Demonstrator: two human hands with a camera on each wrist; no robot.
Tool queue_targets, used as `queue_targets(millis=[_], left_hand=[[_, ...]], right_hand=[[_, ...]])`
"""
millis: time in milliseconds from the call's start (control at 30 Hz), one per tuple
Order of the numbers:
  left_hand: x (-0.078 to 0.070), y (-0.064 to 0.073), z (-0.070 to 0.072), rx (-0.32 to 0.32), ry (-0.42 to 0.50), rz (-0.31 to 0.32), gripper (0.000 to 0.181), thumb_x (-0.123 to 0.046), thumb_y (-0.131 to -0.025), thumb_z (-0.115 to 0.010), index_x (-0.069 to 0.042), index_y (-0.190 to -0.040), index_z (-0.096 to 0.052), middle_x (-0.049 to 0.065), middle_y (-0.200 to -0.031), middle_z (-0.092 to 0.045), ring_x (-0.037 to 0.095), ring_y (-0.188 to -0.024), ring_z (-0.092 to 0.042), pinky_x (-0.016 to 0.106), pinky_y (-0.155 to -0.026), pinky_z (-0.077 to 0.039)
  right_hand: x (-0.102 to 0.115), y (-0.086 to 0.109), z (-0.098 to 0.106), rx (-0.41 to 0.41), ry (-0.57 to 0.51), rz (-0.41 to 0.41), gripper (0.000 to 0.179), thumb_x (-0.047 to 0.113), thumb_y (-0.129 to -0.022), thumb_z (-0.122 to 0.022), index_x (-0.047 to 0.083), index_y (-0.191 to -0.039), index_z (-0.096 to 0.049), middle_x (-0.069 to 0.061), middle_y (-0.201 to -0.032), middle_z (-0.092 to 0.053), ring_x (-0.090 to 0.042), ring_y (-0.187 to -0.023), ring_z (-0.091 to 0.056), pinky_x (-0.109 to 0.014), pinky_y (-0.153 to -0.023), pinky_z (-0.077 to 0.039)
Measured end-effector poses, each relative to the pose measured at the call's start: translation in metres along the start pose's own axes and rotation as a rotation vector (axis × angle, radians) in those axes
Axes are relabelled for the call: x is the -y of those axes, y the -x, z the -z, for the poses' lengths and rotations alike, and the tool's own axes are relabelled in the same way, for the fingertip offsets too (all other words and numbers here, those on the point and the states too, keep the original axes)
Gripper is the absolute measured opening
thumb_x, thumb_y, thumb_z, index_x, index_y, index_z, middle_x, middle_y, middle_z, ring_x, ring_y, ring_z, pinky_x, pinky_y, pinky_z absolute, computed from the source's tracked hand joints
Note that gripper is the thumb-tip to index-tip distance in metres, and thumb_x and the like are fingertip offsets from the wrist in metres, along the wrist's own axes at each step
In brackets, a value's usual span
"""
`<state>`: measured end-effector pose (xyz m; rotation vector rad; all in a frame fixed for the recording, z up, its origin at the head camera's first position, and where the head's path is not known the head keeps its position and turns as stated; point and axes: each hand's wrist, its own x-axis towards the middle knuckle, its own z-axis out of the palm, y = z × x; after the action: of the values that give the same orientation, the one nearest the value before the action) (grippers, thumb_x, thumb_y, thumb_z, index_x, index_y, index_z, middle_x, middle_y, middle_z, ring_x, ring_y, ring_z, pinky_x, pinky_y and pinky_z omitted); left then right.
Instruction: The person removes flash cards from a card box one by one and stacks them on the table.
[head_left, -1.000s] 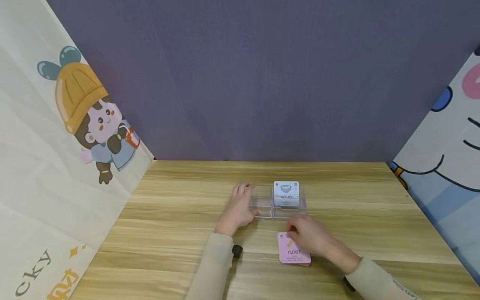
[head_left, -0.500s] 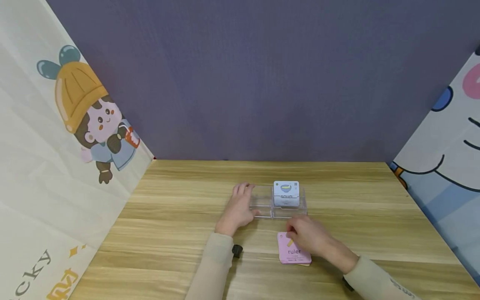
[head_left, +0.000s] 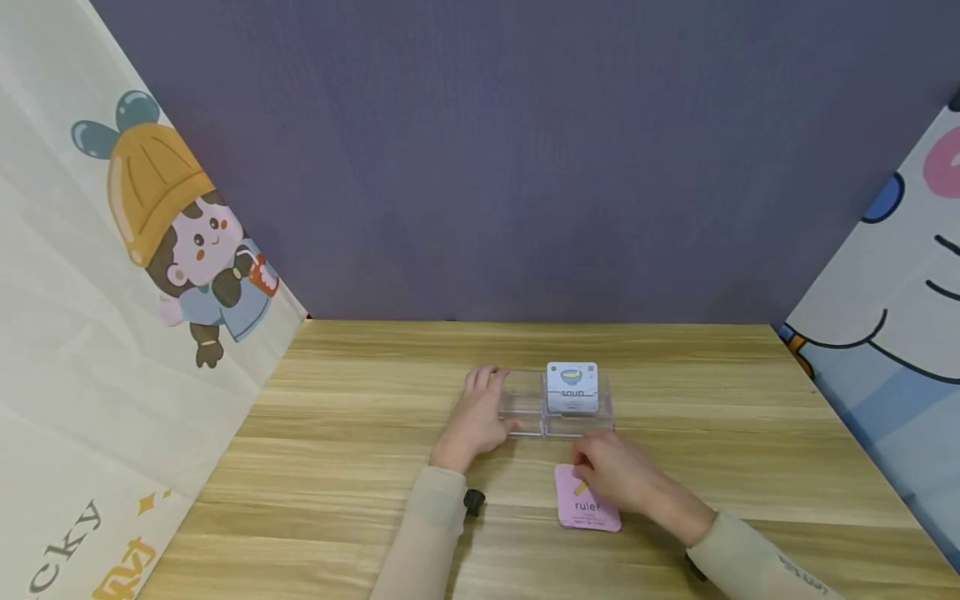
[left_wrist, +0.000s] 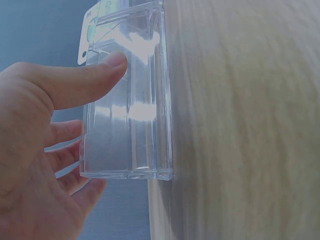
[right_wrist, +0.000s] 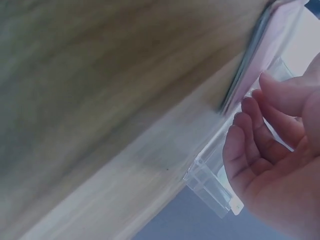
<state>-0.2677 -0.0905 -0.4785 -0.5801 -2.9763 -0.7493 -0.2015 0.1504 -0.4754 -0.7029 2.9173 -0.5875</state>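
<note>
My left hand (head_left: 472,425) grips the left end of a clear plastic card holder (head_left: 522,403). In the left wrist view the thumb (left_wrist: 92,82) lies over its front, with the other fingers behind. White cards (head_left: 572,398), the front one reading "soup", stand in the holder's right back section. In front of the holder, a stack of pink flash cards (head_left: 587,510) lies on the table, "ruler" printed on top. My right hand (head_left: 621,473) pinches the stack's upper edge between thumb and forefinger, hiding part of the picture. The right wrist view shows the stack (right_wrist: 265,55) edge-on.
The wooden tabletop (head_left: 360,467) reaches back to a dark blue-grey panel (head_left: 525,167). Printed white cloths (head_left: 67,333) hang at the left and right sides.
A tan card edge that stuck out under the bottom of the pink stack is no longer visible. The right hand has barely shifted; the left hand and holder have stayed still.
</note>
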Motion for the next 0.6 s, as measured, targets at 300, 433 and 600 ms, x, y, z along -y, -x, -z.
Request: queue_targets(millis=[300,433,600], left_hand=[[0.001,0.001,0.0,0.006,-0.014,0.01,0.088,-0.03,-0.082,-0.086,-0.005,-0.153,-0.04,0.012,-0.154,-0.038,0.031,-0.145,-0.028,0.042,-0.122,-0.028],[0.001,0.001,0.0,0.012,-0.007,0.012,0.089,-0.03,-0.082,-0.085,-0.005,-0.153,-0.039,0.013,-0.155,-0.037,0.031,-0.146,-0.027,0.042,-0.122,-0.028],[0.001,0.0,0.0,0.014,-0.002,0.013,0.089,-0.031,-0.083,-0.085,-0.004,-0.154,-0.039,0.012,-0.155,-0.037,0.031,-0.146,-0.026,0.042,-0.122,-0.028]], right_hand=[[0.003,-0.004,0.012,0.009,-0.067,-0.013,0.014,0.007,-0.086,-0.076,0.018,-0.083,-0.068,0.01,-0.077,-0.057,-0.006,-0.07,-0.051,-0.024,-0.06,-0.047],[0.003,-0.007,0.017,0.004,-0.061,-0.004,0.014,0.007,-0.086,-0.076,0.018,-0.082,-0.068,0.01,-0.077,-0.056,-0.007,-0.07,-0.051,-0.024,-0.059,-0.047],[0.005,-0.011,0.024,0.008,-0.049,-0.007,0.011,0.008,-0.087,-0.076,0.016,-0.085,-0.07,0.009,-0.078,-0.056,-0.006,-0.069,-0.05,-0.024,-0.058,-0.047]])
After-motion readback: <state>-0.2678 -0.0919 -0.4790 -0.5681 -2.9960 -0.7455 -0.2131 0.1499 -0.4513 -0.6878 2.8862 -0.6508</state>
